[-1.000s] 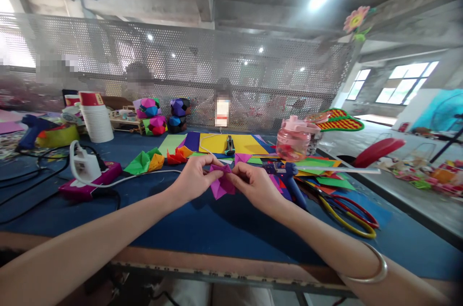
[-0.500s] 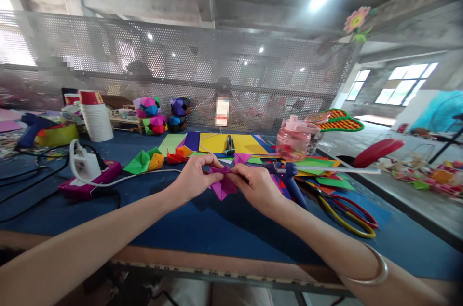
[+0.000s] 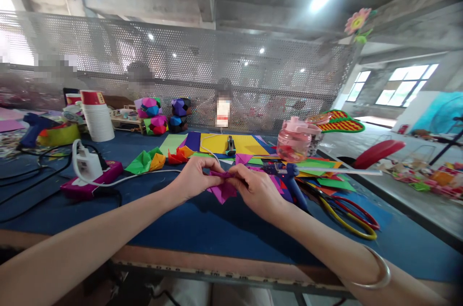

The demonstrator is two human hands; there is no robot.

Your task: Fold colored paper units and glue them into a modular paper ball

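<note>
Between my two hands is a folded piece of purple origami paper (image 3: 222,192), held above the blue tabletop. My left hand (image 3: 197,176) pinches its upper left side between thumb and fingers. On the other side my right hand (image 3: 255,187) grips the upper right part, fingertips close to those of the left. The fingers hide part of the folds. Another purple folded piece (image 3: 243,158) lies just behind. A blue glue gun (image 3: 289,178) with a long clear glue stick rests to the right of my right hand.
Scissors with red and yellow handles (image 3: 350,219) lie at right. A pink bottle (image 3: 293,141) stands behind. A utility knife (image 3: 230,146) lies on yellow paper (image 3: 249,143). Green folded paper (image 3: 141,162), a power strip (image 3: 92,183) with cables and stacked paper cups (image 3: 98,120) are at left.
Both hands stay on the purple paper, and the fingers have shifted slightly along its upper edge. The paper is a little lower and tilted differently. Nothing else has visibly moved.
</note>
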